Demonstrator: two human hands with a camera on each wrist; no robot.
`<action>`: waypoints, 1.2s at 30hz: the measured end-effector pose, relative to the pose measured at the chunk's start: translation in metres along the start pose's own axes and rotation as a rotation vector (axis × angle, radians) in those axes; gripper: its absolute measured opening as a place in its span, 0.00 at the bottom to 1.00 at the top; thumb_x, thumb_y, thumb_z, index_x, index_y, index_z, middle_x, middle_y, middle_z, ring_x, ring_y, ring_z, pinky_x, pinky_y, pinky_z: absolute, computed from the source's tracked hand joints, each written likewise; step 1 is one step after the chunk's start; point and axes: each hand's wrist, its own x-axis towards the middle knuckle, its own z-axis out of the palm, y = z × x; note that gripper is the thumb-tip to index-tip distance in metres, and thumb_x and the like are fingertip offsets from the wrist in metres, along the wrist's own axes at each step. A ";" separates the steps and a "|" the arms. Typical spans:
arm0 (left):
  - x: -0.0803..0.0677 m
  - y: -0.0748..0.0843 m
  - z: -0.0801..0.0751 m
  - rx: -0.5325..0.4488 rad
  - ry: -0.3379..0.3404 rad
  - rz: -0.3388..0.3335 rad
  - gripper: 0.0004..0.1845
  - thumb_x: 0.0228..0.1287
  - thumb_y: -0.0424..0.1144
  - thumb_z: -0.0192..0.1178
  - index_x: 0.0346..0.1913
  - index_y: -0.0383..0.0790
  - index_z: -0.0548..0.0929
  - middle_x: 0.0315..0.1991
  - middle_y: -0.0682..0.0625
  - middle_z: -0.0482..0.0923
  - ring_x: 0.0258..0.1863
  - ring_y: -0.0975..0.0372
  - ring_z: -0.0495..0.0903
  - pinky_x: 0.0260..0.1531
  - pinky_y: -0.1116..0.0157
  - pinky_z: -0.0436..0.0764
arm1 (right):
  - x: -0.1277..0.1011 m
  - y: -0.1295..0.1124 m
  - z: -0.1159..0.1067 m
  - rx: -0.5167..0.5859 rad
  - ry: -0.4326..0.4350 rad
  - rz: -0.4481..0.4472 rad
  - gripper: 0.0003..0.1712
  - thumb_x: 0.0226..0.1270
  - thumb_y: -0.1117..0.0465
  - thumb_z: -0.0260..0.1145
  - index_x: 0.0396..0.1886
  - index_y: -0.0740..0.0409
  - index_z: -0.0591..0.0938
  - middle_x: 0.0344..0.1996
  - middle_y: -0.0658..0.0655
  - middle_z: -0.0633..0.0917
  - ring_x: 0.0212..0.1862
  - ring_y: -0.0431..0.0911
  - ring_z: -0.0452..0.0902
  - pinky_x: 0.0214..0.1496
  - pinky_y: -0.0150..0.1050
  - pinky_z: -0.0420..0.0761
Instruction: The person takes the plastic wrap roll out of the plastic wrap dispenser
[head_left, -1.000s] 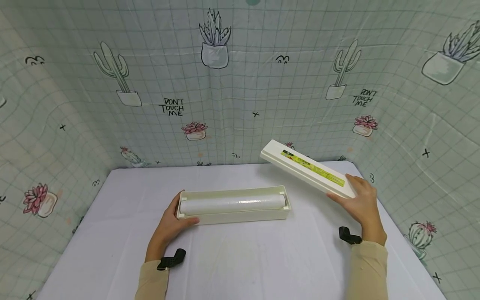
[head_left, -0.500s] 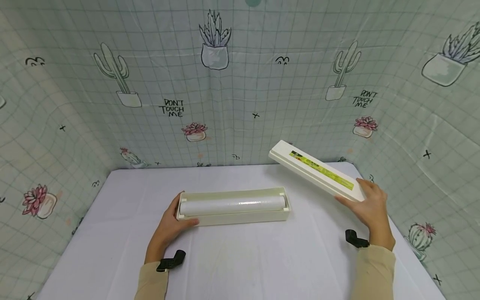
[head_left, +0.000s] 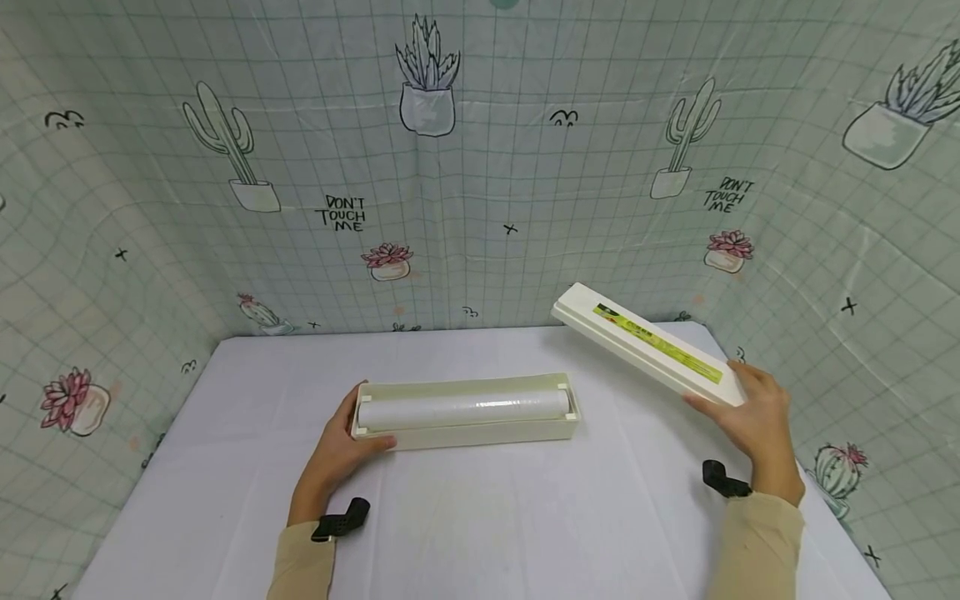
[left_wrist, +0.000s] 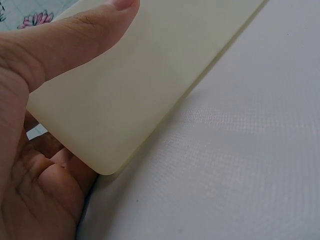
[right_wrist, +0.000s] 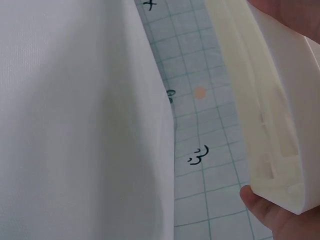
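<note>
A long cream dispenser tray (head_left: 465, 433) lies across the middle of the white table (head_left: 480, 517), with a roll of clear cling film (head_left: 463, 408) in it. My left hand (head_left: 339, 450) grips the tray's left end; the left wrist view shows the thumb (left_wrist: 65, 45) across the cream tray wall (left_wrist: 150, 85). My right hand (head_left: 753, 417) holds the near end of the white lid (head_left: 645, 350), which bears a green and yellow label and hangs tilted above the table's right rear. In the right wrist view, the lid's hollow underside (right_wrist: 270, 115) faces the camera.
Cloth walls with a cactus print (head_left: 450, 167) close in the table at the back and on both sides. The table's right edge (right_wrist: 167, 130) runs just below the lid. Black straps (head_left: 341, 523) sit on both wrists.
My right hand has carried the lid further right and slightly down, away from the tray. The left hand and the tray have stayed in place.
</note>
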 end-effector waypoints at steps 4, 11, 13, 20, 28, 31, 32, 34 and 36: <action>0.001 0.001 0.000 0.009 0.004 -0.011 0.61 0.55 0.40 0.79 0.84 0.49 0.47 0.75 0.44 0.65 0.65 0.53 0.69 0.64 0.60 0.70 | 0.000 0.007 -0.003 0.010 0.003 0.024 0.58 0.58 0.37 0.77 0.79 0.62 0.65 0.76 0.74 0.60 0.73 0.76 0.50 0.65 0.72 0.56; -0.001 0.001 0.001 -0.001 0.007 -0.023 0.62 0.53 0.40 0.80 0.84 0.51 0.48 0.75 0.44 0.64 0.65 0.53 0.70 0.61 0.65 0.72 | -0.004 0.017 -0.008 -0.021 0.013 0.047 0.58 0.58 0.37 0.77 0.79 0.63 0.64 0.76 0.75 0.61 0.73 0.76 0.51 0.65 0.72 0.55; -0.001 0.002 0.001 0.000 0.008 -0.019 0.62 0.53 0.40 0.80 0.84 0.51 0.48 0.75 0.44 0.65 0.65 0.53 0.70 0.60 0.67 0.72 | -0.004 0.018 -0.008 -0.026 0.024 0.042 0.57 0.58 0.38 0.77 0.78 0.63 0.65 0.75 0.75 0.63 0.72 0.75 0.52 0.64 0.70 0.56; 0.000 0.002 0.000 0.006 0.005 -0.010 0.62 0.54 0.39 0.80 0.84 0.49 0.48 0.75 0.43 0.64 0.64 0.54 0.70 0.59 0.69 0.71 | -0.005 0.022 -0.008 -0.018 0.028 0.071 0.58 0.57 0.39 0.78 0.79 0.63 0.64 0.75 0.77 0.61 0.71 0.75 0.51 0.61 0.70 0.56; 0.001 0.001 0.000 0.000 -0.004 -0.013 0.62 0.55 0.39 0.79 0.84 0.49 0.47 0.75 0.44 0.64 0.64 0.55 0.69 0.59 0.72 0.70 | -0.007 0.030 -0.007 0.003 0.043 0.088 0.57 0.58 0.40 0.78 0.78 0.64 0.65 0.74 0.77 0.62 0.70 0.73 0.52 0.61 0.69 0.57; 0.001 0.001 0.000 0.009 0.000 -0.014 0.61 0.55 0.39 0.80 0.84 0.49 0.48 0.75 0.44 0.65 0.64 0.56 0.69 0.59 0.71 0.70 | -0.008 0.031 -0.007 0.003 0.049 0.090 0.57 0.57 0.40 0.78 0.78 0.64 0.65 0.74 0.77 0.62 0.69 0.73 0.53 0.61 0.69 0.58; 0.001 0.000 0.000 0.011 0.000 -0.014 0.61 0.55 0.39 0.79 0.84 0.49 0.48 0.75 0.44 0.65 0.64 0.56 0.69 0.59 0.71 0.70 | -0.009 0.032 -0.007 0.004 0.048 0.094 0.57 0.57 0.40 0.78 0.78 0.64 0.65 0.74 0.77 0.62 0.69 0.73 0.53 0.60 0.69 0.58; 0.001 0.001 0.000 0.010 -0.001 -0.014 0.61 0.55 0.39 0.79 0.84 0.49 0.48 0.75 0.44 0.65 0.63 0.56 0.69 0.59 0.71 0.70 | -0.010 0.033 -0.007 0.006 0.045 0.104 0.57 0.57 0.39 0.77 0.78 0.63 0.65 0.74 0.77 0.61 0.68 0.74 0.52 0.59 0.70 0.59; 0.000 0.002 0.000 0.006 -0.002 -0.011 0.61 0.55 0.38 0.79 0.84 0.49 0.48 0.75 0.44 0.65 0.63 0.55 0.69 0.59 0.70 0.70 | -0.011 0.033 -0.007 0.006 0.042 0.112 0.58 0.57 0.38 0.77 0.79 0.63 0.64 0.74 0.78 0.61 0.68 0.75 0.52 0.59 0.71 0.60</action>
